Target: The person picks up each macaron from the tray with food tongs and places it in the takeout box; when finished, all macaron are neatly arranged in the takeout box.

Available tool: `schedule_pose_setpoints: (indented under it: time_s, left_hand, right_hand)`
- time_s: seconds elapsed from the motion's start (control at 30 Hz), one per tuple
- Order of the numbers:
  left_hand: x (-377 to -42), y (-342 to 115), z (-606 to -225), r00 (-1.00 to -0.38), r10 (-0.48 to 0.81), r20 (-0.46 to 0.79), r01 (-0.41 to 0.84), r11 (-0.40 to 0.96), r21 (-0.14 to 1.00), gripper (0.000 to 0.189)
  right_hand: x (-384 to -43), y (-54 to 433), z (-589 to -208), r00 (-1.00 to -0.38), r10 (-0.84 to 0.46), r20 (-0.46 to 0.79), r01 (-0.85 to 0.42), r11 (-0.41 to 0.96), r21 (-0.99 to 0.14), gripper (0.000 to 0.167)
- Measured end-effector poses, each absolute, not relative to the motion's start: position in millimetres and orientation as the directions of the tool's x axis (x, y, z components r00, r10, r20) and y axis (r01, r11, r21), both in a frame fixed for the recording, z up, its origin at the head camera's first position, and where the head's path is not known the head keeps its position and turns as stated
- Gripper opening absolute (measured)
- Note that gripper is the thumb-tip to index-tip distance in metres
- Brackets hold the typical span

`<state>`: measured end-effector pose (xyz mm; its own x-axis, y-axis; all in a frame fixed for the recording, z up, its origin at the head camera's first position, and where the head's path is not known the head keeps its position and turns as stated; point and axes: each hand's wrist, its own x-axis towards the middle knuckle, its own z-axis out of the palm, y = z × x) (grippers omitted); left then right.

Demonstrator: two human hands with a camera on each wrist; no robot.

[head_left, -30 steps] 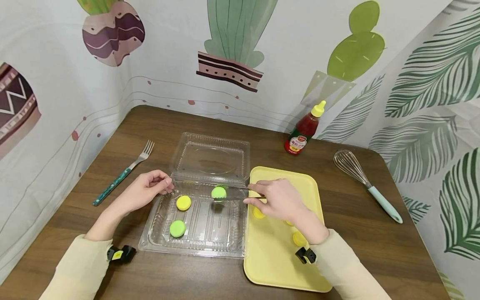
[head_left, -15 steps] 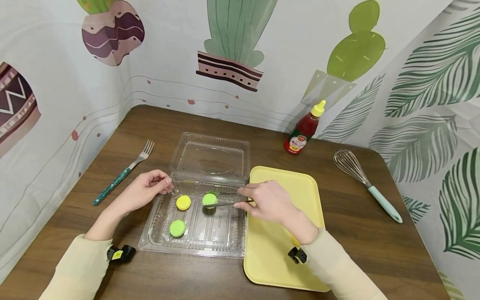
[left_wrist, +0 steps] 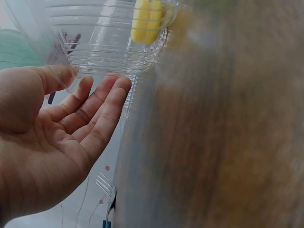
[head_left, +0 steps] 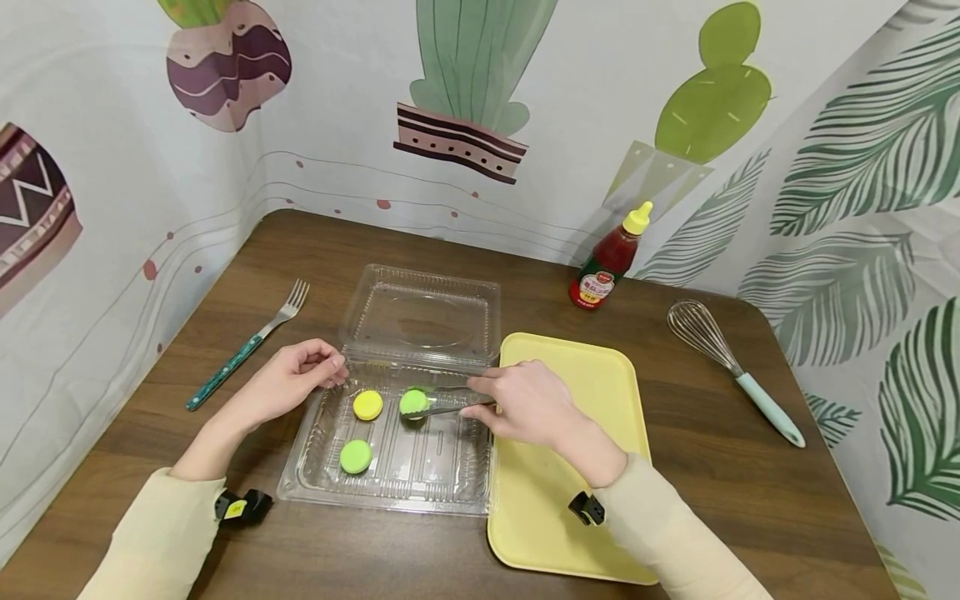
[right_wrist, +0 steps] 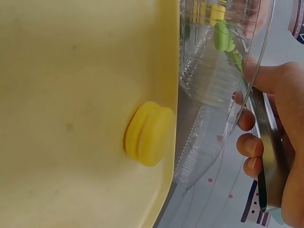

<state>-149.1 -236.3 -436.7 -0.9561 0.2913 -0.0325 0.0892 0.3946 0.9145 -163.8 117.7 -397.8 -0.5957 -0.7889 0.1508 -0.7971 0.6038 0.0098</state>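
A clear plastic clamshell container lies with its lid folded back. My left hand pinches its left rim; in the left wrist view the thumb and fingers of the left hand meet at the clear edge. My right hand grips metal tongs that reach in from the right. Between the tong tips is a green macaron, over the container's floor. Left of it lies a yellow macaron, and nearer the front another green macaron.
To the right sits a yellow tray; a yellow macaron on it shows in the right wrist view. A fork lies at left, a whisk at right. A red sauce bottle stands near the back wall.
My right hand has moved left with the tongs, bringing the green macaron from the container's right part closer to the yellow one. My left hand has stayed at the rim.
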Motion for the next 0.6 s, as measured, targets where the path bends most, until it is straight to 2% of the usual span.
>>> schedule_pose_setpoints:
  time_s: [0.6]
  left_hand:
    - [-147.8, -237.3, -435.1, -0.954, 0.298, -0.028, 0.097, 0.397, 0.913, 0.019]
  right_hand:
    - [-163.2, 104.0, -393.4, -0.577, -0.810, 0.110, -0.810, 0.584, 0.055, 0.029]
